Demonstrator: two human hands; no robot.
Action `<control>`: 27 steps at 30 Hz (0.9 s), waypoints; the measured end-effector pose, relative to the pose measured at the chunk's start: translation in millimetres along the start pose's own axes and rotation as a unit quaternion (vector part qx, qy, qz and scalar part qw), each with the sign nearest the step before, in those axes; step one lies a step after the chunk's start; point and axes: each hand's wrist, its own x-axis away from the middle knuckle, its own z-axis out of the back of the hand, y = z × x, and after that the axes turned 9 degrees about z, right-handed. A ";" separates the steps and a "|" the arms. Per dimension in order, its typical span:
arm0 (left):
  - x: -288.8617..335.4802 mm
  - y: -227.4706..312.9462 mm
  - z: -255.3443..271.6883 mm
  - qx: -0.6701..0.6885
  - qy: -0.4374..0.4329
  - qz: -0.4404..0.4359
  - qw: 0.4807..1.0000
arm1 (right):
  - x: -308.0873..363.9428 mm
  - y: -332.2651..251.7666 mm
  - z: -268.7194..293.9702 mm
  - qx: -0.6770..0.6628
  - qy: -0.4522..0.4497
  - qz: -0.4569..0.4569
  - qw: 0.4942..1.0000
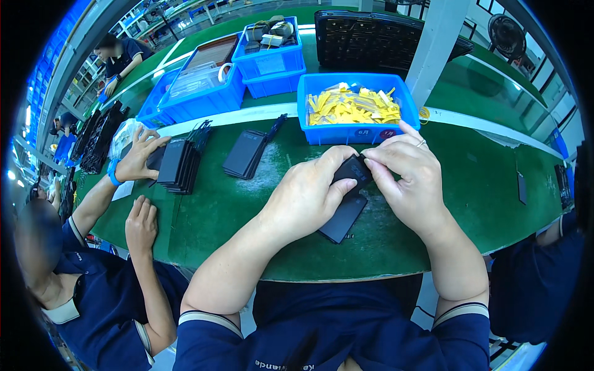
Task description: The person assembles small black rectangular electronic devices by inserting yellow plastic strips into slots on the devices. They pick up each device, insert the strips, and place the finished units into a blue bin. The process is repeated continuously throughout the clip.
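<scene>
My left hand point(303, 195) is closed around a flat black rectangular block point(355, 172), its thumb lying across the face. At the block's upper right corner, the thumb and forefinger of my right hand point(409, 173) are pinched together; whatever small part they grip there is hidden. Beneath, a second flat black block point(342, 220) lies on the green table point(297, 260), partly covered by my left hand and the held block. Just beyond my hands stands a blue bin point(346, 135) full of small yellow strips point(356, 105).
A small stack of black blocks point(244, 154) with dark leads lies left of my hands. Farther left, a co-worker's hand point(139, 157) touches a taller stack point(178, 167). Behind stand blue crates point(204, 102), a black tray point(368, 40) and a pale post point(436, 52).
</scene>
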 end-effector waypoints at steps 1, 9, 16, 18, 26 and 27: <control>0.0 0.1 -0.1 -0.004 -0.003 0.002 1.000 | -0.8 1.1 0.6 -0.007 -0.007 -0.001 1.000; -0.3 1.4 -7.6 0.081 -0.043 0.059 0.994 | 2.3 -5.4 -4.0 0.102 -0.047 0.038 0.993; -7.3 -19.8 -9.0 0.203 -0.041 0.097 0.973 | -2.5 -13.6 0.9 0.115 0.015 0.101 0.988; -9.4 -19.8 -3.2 0.220 -0.036 0.109 0.969 | -4.0 -10.2 7.5 0.080 0.080 0.079 0.990; -3.9 -12.9 4.4 0.239 -0.061 0.042 0.968 | -1.3 27.5 14.4 -0.491 0.019 -0.374 0.786; -3.5 -12.6 2.6 0.226 -0.050 0.025 0.973 | -0.1 26.0 12.4 -0.534 -0.022 -0.377 0.757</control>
